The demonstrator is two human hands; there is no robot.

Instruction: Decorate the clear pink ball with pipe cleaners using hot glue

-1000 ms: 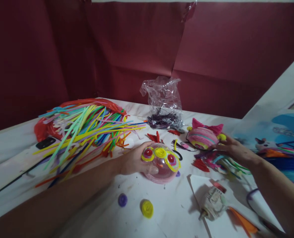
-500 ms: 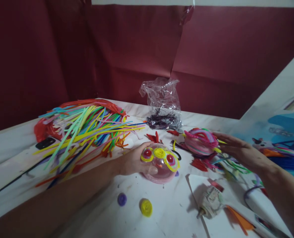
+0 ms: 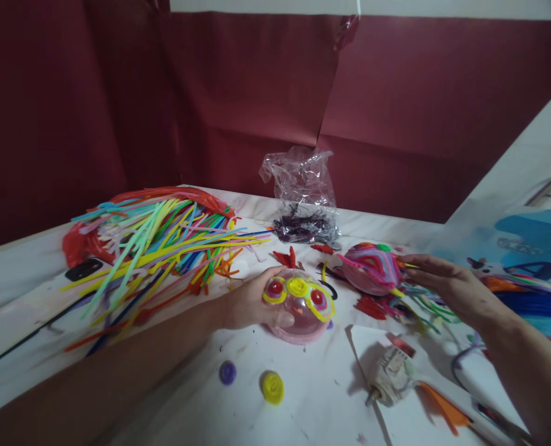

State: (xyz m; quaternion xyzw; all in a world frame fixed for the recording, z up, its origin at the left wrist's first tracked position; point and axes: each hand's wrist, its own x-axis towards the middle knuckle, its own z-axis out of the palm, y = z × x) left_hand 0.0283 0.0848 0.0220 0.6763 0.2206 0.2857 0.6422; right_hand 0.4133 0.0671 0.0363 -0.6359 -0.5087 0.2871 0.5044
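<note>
Head view. Left hand (image 3: 251, 302) wrapped on the left side of a clear ball (image 3: 298, 324), thumb across its front; ball sits mid-desk (image 3: 182, 406). Right hand (image 3: 436, 279) has fingers loosely bent at the right edge of a striped ball (image 3: 372, 271), farther back; grip or mere touch, cannot tell. Judged: clear ball light, stiff, slick, shell perhaps crackable; stuck-on eyes (image 3: 319, 300) fragile. Best hold: bare lower sides, gentle pressure. Striped ball's fuzzy covering probably less slippery.
</note>
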